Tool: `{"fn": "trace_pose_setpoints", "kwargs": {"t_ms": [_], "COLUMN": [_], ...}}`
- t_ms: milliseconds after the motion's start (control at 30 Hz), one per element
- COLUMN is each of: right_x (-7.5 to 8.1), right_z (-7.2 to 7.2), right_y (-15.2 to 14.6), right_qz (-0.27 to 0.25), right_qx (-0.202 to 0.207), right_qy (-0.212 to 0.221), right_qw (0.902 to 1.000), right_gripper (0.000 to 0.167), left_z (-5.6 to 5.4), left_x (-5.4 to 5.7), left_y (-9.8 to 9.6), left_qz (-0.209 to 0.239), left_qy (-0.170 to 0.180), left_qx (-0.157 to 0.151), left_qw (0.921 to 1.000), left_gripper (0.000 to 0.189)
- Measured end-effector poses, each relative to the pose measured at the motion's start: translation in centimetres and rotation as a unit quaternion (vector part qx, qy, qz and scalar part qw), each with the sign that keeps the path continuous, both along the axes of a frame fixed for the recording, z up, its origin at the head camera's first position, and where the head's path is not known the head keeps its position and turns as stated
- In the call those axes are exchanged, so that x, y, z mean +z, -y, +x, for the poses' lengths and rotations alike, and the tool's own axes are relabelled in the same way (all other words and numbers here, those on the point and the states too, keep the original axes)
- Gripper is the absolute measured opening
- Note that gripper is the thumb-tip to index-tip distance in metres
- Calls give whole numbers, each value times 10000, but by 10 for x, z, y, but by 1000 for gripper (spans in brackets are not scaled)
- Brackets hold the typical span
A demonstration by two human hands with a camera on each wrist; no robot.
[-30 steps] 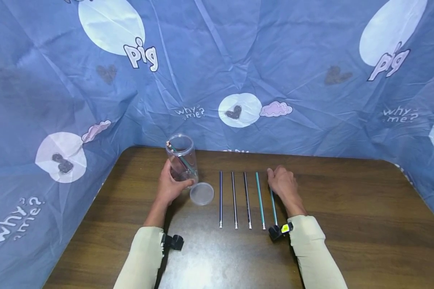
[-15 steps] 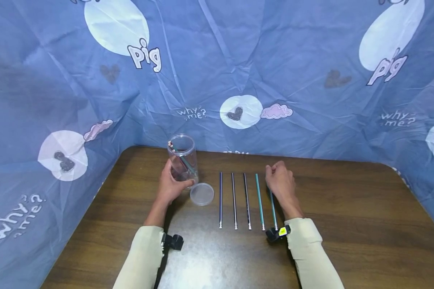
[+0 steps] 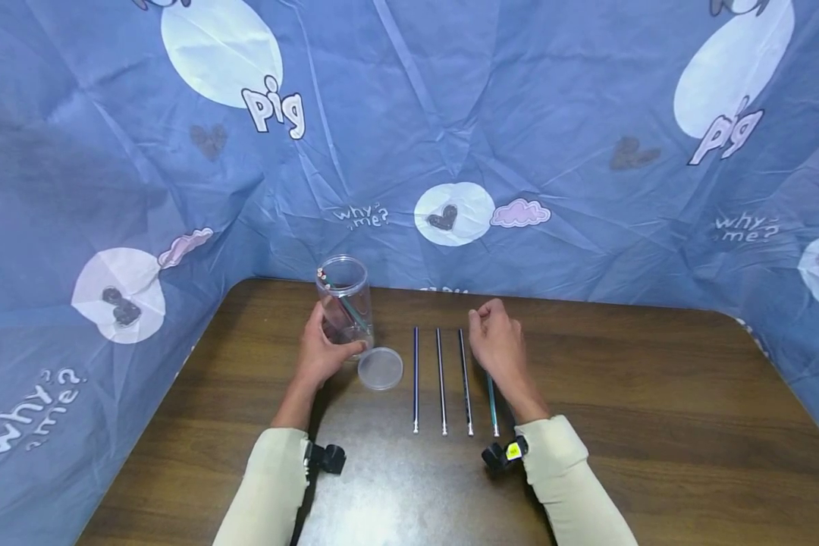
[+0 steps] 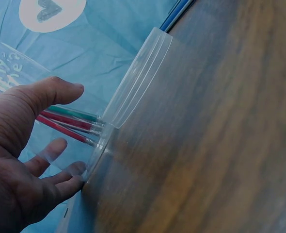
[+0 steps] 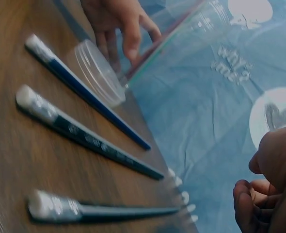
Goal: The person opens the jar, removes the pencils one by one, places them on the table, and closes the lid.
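My left hand (image 3: pixel 321 347) grips the lower part of a clear plastic jar (image 3: pixel 355 299), thumb on one side and fingers on the other. Several pencils (image 4: pixel 68 127) with red and green barrels lean inside it. Beside the jar lies its round clear lid (image 3: pixel 381 368). My right hand (image 3: pixel 498 345), fingers loosely curled, hovers over the far end of a teal pencil (image 3: pixel 493 409); nothing shows between its fingers in the right wrist view. Left of it lie a blue pencil (image 3: pixel 416 379) and two dark pencils (image 3: pixel 441 379), roughly parallel, metal-ringed eraser ends toward me.
The brown wooden table (image 3: pixel 655 425) has a rounded back edge close to a printed blue cloth (image 3: pixel 587 250). A small black camera (image 3: pixel 497 457) is strapped at my right wrist, low over the pencils' eraser ends.
My right hand has moved left from the rightmost teal pencil to the teal one beside it; the rightmost pencil is now out of sight around the forearm. The left hand and jar stay put.
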State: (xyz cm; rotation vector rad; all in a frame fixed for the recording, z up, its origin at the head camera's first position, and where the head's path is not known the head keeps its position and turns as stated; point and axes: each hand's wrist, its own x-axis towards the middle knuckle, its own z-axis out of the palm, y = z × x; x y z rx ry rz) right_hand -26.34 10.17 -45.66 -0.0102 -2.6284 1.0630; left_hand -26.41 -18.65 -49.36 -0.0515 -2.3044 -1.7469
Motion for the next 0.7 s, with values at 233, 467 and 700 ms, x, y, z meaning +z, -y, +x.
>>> {"fn": "trace_pose_setpoints", "kwargs": {"t_ms": [233, 467, 700], "right_x": [5, 11, 12], "right_z": [6, 11, 20], "right_y": [15, 28, 43], "right_qz": [-14, -76, -39], "right_qx": [258, 549, 766], "right_qy": [-488, -676, -746], "right_qw": [9985, 9962, 9943], "right_gripper": [19, 17, 16], "left_z": [-1, -1, 1], "left_x": [1, 3, 2], "left_y": [0, 0, 2], "left_qz": [-72, -135, -210], "left_qy": [42, 170, 123], "left_qx": [0, 22, 31], "left_qw": [10000, 9998, 9997], "left_gripper": [93, 94, 92]}}
